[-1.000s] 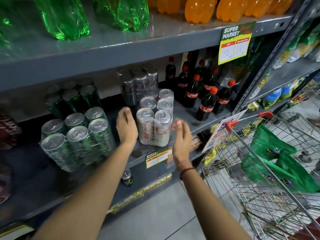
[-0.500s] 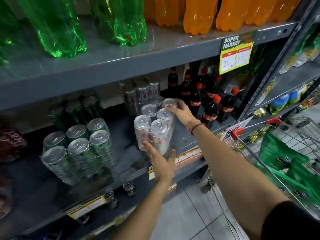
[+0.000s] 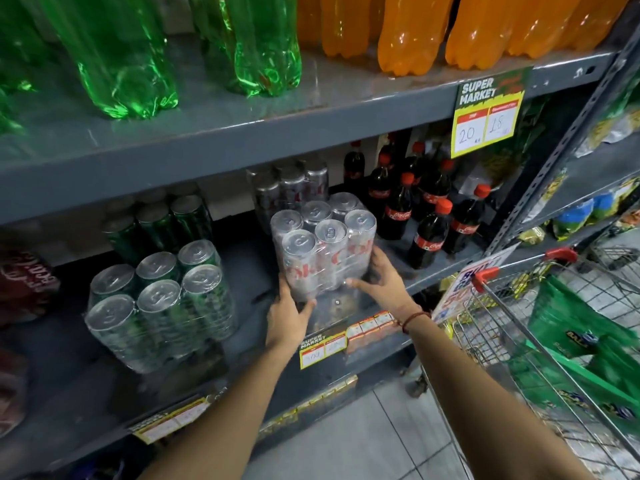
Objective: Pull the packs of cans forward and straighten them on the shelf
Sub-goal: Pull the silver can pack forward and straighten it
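I stand before the grey shelf (image 3: 346,355), a wire trolley (image 3: 540,348) at my right. A wrapped pack of green cans (image 3: 159,303) sits at the shelf's left front. Just right of it, near the front edge, is the silver six-pack (image 3: 322,244), which I grasp: my left hand (image 3: 289,315) cups its lower left corner, my right hand (image 3: 384,284) its lower right face.

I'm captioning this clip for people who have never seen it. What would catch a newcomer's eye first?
Centre frame, the left hand and right hand grip the lower front of a shrink-wrapped silver can pack on the middle shelf. Big green bottles and orange bottles glow on the shelf above. A wire trolley holding green bags stands lower right.
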### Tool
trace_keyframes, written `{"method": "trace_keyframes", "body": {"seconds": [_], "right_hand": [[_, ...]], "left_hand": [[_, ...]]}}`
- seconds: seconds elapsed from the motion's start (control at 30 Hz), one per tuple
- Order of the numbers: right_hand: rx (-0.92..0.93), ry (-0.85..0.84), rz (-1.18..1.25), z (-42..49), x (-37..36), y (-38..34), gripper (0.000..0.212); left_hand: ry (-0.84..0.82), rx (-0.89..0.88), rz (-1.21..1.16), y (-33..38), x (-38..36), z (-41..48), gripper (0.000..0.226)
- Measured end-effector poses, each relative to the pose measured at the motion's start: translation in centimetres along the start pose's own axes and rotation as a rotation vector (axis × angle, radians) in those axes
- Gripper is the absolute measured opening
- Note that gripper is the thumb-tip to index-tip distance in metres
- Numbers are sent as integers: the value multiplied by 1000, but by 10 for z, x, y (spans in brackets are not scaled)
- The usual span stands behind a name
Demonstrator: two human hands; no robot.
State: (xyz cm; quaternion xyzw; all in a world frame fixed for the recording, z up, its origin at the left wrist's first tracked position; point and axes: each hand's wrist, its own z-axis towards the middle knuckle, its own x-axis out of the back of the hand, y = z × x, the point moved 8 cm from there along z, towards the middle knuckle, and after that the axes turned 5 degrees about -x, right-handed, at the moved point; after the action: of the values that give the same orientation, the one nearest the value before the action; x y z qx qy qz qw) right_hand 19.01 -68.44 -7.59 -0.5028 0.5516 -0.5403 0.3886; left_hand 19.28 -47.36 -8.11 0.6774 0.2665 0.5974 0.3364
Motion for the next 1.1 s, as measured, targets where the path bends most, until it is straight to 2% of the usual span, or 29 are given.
{"method": "trace_keyframes", "body": {"seconds": [0.07, 0.17, 0.37, 0.57, 0.87, 1.1], "right_hand": [[13, -39, -63, 5, -7, 5, 86], [-34, 2, -186, 15, -5, 12, 90], [-29, 44, -317, 18, 11, 17, 79], [-4, 49, -327, -2, 26, 25, 77], [60, 210, -368, -26, 38, 21, 67], [8, 175, -313, -26, 35, 21, 75]], "left_hand": [[28, -20, -22, 0, -2, -1, 85], [55, -8, -37, 0, -4, -1, 87], [91, -23, -15, 2, -13, -14, 94], [119, -53, 14, 3, -19, -30, 91], [207, -22, 131, 1, -22, -40, 78], [218, -24, 206, 2, -21, -41, 76]]}}
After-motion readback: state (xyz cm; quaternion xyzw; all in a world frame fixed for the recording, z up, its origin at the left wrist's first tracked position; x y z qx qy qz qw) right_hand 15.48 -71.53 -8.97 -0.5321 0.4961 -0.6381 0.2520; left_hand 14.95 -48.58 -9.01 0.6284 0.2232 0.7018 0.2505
